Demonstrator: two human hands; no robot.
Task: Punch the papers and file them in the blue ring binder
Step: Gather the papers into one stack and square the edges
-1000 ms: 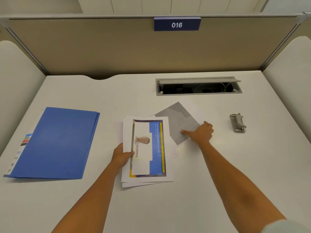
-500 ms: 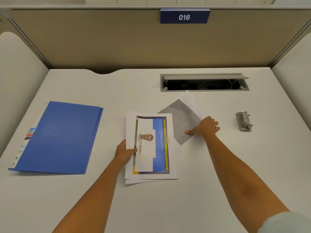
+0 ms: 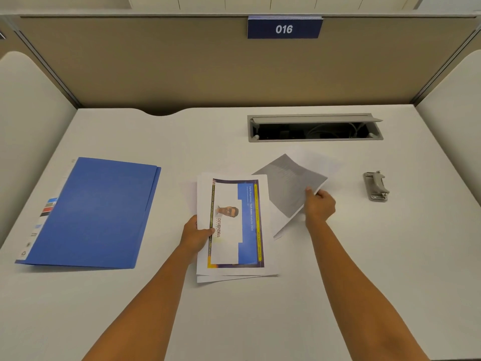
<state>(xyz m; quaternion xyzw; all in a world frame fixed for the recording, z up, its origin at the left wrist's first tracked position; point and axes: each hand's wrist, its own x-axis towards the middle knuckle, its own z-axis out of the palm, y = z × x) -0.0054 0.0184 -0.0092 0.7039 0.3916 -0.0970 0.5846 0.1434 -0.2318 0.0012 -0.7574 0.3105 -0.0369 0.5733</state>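
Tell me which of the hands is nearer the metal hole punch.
Right. The right hand grips the grey sheet just left of the hole punch; the left hand holds the colour-printed stack farther left.

Two bare forearms, sleeveless to the lower frame edge, ending in left hand (image 3: 195, 235) and right hand (image 3: 319, 206), no rings, watch or gloves visible.

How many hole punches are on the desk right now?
1. The hole punch sits on the white desk at the right, beyond the right hand, which holds the grey sheet. None other shows.
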